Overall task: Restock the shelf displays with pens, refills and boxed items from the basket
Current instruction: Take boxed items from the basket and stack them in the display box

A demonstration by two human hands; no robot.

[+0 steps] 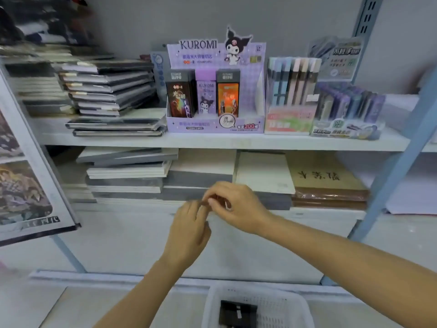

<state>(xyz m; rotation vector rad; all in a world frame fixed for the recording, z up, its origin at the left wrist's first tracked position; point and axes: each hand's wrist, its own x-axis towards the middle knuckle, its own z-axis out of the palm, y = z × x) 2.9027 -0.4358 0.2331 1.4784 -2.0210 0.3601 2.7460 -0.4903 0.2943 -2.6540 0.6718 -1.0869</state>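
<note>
- Two bare hands are seen meeting in front of a shop shelf unit, below the upper shelf [106, 139].
- A small brown item [214, 200], blurred and largely hidden, is held in the air between the two hands, in front of the stacked pads [264, 174] on the lower shelf.
- The right hand [236, 207] is curled over the item, with fingers and thumb closed round it.
- The left hand [189, 230] is seen from the back, its fingers held close together and reaching up to the item. Whether the item is pinched there cannot be told.
- A white basket [295, 304] is set at the bottom edge, below the hands, and a dark flat packet [237, 313] is lying in it.
- A purple Kuromi display box [215, 125] is stood on the upper shelf, with three upright boxes side by side inside.
- Just beside it, to the right, a display of pastel pens [292, 86] is placed, then another pen display [347, 114].
- Notebooks [108, 91] are stacked to the left of the box.
</note>
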